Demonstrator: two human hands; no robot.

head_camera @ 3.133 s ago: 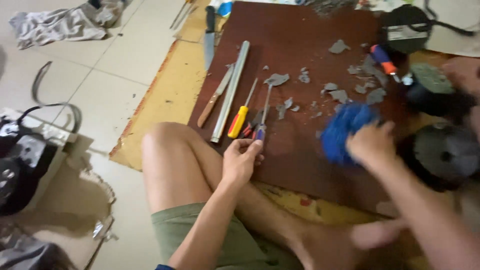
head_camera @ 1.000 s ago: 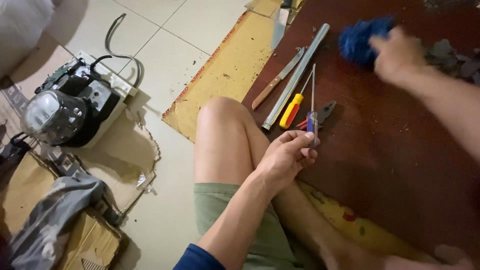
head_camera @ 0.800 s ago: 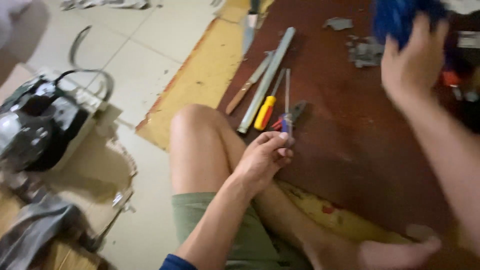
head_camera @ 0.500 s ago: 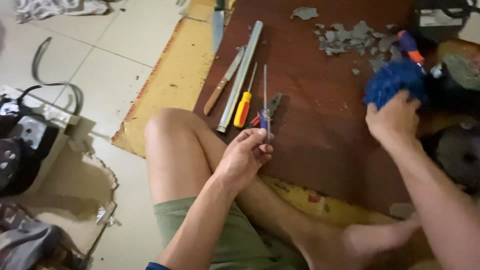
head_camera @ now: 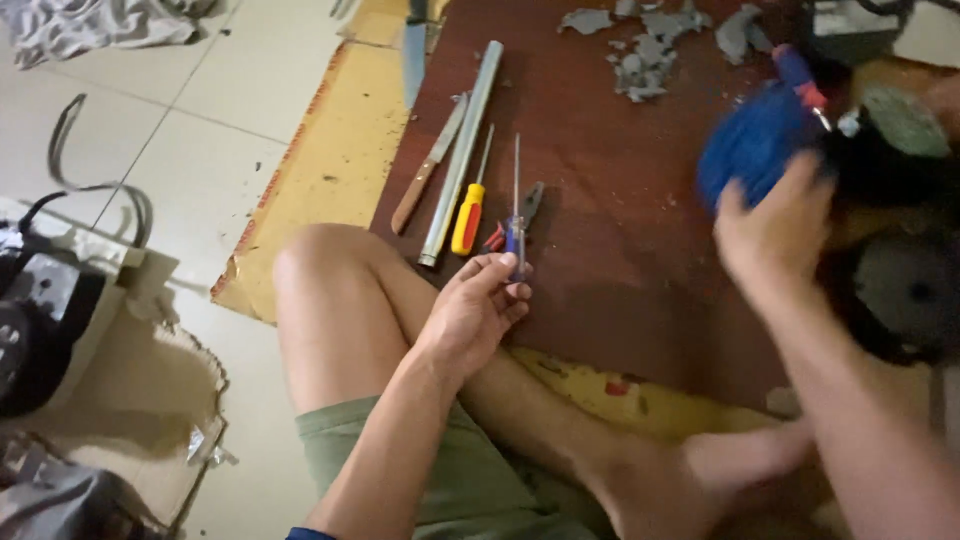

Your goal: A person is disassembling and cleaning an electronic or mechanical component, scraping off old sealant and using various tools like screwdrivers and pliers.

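we are pinching the blue-handled screwdriver (head_camera: 515, 225) by its handle in our left hand (head_camera: 470, 318), near the board's (head_camera: 620, 260) front edge, its thin shaft running straight away from us, alongside the yellow-handled screwdriver (head_camera: 470, 205) just left of it. our right hand (head_camera: 775, 225) is clutching a blue cloth (head_camera: 750, 150) near the board's right edge, well apart from the screwdriver, so the left is the nearer hand.

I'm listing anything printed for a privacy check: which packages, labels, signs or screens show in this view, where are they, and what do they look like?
Cardboard box: far left on the tiled floor, open, pale brown with torn flaps, a dark machine with black cables inside.
Possible label: top right corner, a pale patch on a dark object, too blurred to be sure.
No signs or screens show.
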